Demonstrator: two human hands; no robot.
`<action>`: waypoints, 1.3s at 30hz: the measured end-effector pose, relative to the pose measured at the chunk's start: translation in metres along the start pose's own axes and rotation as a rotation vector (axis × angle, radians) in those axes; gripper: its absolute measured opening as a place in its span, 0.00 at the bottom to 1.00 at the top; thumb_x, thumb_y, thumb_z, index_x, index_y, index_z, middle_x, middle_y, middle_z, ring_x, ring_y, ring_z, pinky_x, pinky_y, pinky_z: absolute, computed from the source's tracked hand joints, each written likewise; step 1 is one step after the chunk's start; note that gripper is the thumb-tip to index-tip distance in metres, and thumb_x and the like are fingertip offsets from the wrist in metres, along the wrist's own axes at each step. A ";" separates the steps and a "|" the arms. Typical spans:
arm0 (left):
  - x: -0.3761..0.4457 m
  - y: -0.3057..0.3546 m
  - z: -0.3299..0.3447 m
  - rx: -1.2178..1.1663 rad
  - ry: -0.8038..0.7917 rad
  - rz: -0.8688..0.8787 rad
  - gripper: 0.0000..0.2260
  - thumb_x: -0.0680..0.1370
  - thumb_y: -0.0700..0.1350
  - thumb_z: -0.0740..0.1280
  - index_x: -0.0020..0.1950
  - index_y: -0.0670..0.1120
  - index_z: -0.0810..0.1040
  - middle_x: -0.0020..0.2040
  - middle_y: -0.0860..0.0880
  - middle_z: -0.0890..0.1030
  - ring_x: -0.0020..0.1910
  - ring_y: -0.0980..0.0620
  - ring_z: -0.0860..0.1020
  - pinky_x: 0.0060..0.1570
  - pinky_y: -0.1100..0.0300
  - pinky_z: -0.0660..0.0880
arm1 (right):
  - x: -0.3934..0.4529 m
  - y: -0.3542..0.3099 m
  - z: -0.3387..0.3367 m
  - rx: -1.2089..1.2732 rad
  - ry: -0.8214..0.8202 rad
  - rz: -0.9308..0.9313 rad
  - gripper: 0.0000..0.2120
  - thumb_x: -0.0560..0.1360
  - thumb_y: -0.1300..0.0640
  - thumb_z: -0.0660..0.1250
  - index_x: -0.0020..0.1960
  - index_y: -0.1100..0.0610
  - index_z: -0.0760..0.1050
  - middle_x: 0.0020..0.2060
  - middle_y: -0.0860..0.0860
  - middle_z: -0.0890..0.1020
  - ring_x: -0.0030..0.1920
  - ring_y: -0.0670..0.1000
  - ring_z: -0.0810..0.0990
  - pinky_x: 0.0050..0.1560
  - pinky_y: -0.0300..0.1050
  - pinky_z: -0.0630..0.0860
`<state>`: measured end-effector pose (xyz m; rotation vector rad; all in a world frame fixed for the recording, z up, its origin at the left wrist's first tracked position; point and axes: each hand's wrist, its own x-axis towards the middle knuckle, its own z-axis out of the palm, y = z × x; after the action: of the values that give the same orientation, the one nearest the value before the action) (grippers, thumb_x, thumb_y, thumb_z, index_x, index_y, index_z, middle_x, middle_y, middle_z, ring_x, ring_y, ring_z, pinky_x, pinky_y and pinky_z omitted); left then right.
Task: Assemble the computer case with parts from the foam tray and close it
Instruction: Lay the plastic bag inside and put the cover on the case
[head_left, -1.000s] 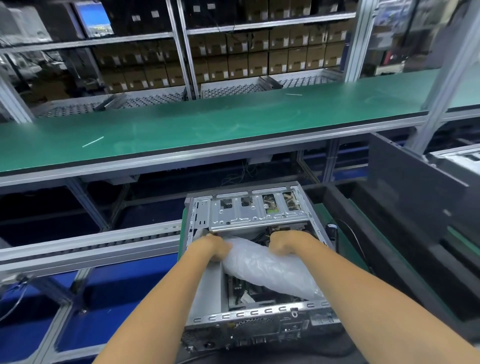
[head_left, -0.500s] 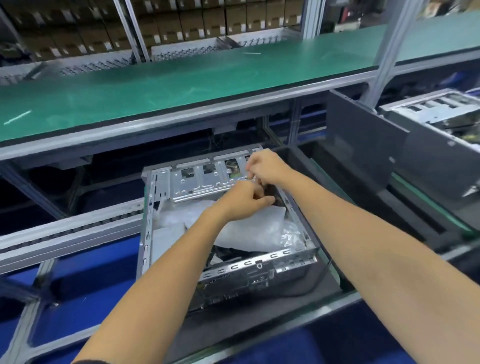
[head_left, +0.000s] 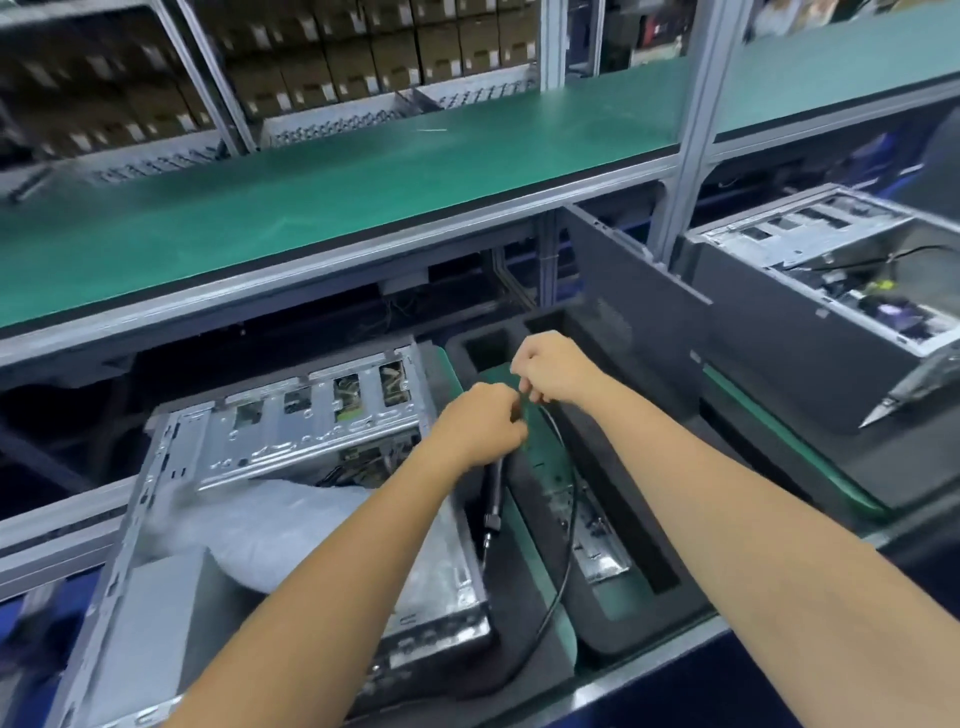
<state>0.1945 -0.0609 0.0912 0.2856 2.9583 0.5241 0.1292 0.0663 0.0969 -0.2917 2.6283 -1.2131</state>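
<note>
The open metal computer case (head_left: 291, 467) lies at lower left with a crumpled clear plastic bag (head_left: 270, 525) inside it. To its right sits the black foam tray (head_left: 628, 561), with a metal part (head_left: 592, 535) in its long slot. My left hand (head_left: 478, 426) and right hand (head_left: 550, 369) meet above the gap between case and tray. Both pinch a black cable (head_left: 570, 499). Its plug hangs below my left hand, and the rest loops down past the tray's front corner.
A dark grey side panel (head_left: 639, 322) stands upright behind the foam tray. A second open case (head_left: 831, 270) sits at the right, with an electric screwdriver (head_left: 904, 389) hanging by it. A green-topped shelf (head_left: 363, 197) runs overhead across the back.
Both hands left the plastic bag inside the case and moved right, over the foam tray, where they now hold a black cable. The view swung to the right.
</note>
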 end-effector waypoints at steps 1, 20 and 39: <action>0.011 0.005 0.004 -0.006 0.003 -0.049 0.10 0.73 0.43 0.62 0.32 0.44 0.66 0.31 0.47 0.71 0.32 0.46 0.70 0.30 0.58 0.65 | 0.002 0.009 -0.007 -0.038 0.007 -0.007 0.11 0.78 0.64 0.59 0.44 0.67 0.78 0.39 0.62 0.84 0.28 0.51 0.79 0.29 0.43 0.76; 0.188 0.128 0.004 -0.673 0.147 -0.199 0.04 0.76 0.39 0.58 0.48 0.43 0.72 0.48 0.44 0.78 0.46 0.44 0.78 0.37 0.54 0.74 | 0.087 0.044 -0.149 -0.480 0.198 0.181 0.19 0.81 0.55 0.61 0.67 0.65 0.66 0.63 0.61 0.75 0.59 0.60 0.75 0.54 0.51 0.73; 0.206 0.173 0.008 -0.837 0.095 -0.370 0.06 0.76 0.38 0.59 0.52 0.41 0.69 0.43 0.45 0.72 0.35 0.51 0.70 0.28 0.60 0.65 | 0.073 0.075 -0.195 0.351 0.348 0.236 0.08 0.77 0.58 0.61 0.41 0.60 0.74 0.32 0.52 0.77 0.35 0.51 0.71 0.39 0.45 0.67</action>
<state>0.0237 0.1441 0.1265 -0.3677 2.4725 1.6263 -0.0032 0.2350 0.1533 0.3102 2.5507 -1.7270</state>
